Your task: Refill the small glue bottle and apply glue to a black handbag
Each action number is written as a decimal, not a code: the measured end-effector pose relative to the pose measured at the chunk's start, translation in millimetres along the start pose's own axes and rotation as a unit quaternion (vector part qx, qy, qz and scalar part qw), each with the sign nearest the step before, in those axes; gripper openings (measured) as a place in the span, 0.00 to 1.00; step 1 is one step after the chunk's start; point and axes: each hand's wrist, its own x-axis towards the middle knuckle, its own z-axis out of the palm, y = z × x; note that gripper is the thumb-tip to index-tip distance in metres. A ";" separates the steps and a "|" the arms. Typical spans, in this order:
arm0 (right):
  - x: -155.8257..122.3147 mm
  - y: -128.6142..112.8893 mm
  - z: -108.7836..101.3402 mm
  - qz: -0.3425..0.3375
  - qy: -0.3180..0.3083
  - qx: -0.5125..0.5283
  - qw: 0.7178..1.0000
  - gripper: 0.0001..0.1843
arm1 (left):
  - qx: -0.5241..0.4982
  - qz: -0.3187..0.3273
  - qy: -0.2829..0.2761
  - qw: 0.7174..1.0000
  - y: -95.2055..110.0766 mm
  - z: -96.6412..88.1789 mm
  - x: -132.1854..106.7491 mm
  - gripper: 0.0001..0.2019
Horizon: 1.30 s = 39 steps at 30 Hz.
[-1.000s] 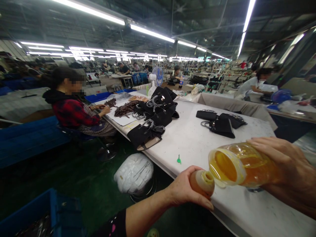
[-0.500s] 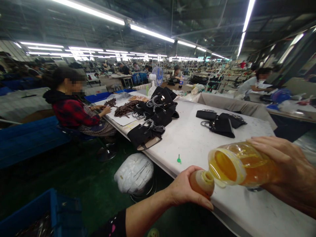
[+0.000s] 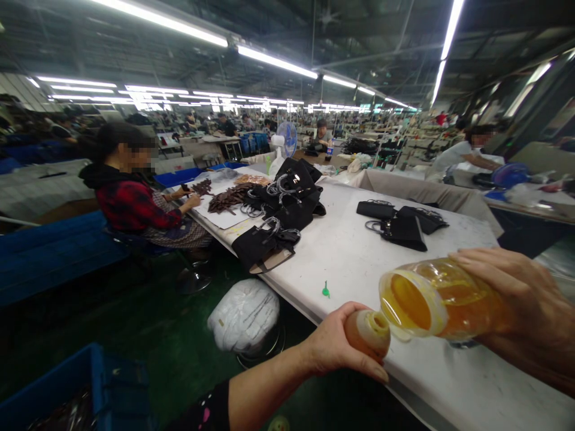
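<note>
My right hand point(image 3: 523, 302) grips a clear jar of amber liquid point(image 3: 438, 299), tipped on its side with its wide mouth facing left. My left hand point(image 3: 335, 347) is wrapped around a small orange-brown bottle point(image 3: 368, 332), whose open neck sits just under the jar's lip. Both are held over the near edge of a long white table point(image 3: 359, 257). A small green cap point(image 3: 325, 291) stands on the table a little beyond my left hand.
Black handbags lie in piles point(image 3: 287, 197) point(image 3: 402, 221) on the table. A seated person in a red plaid top point(image 3: 135, 197) works at its far left end. A white sack point(image 3: 245, 314) sits on the floor under the table; blue bins point(image 3: 67, 395) stand at left.
</note>
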 end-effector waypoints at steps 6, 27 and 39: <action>2.9 -1.8 -3.5 -0.002 0.003 0.001 1.000 0.44 | 0.015 0.005 -0.001 1.000 -2.7 -1.4 2.0 0.51; 3.1 0.3 0.4 -0.005 0.006 -0.005 1.000 0.44 | 0.027 0.017 -0.009 0.999 -3.7 -5.8 2.1 0.51; 3.1 0.2 0.8 -0.002 -0.005 -0.002 1.000 0.44 | 0.022 0.023 -0.004 0.999 -0.5 -4.8 1.5 0.49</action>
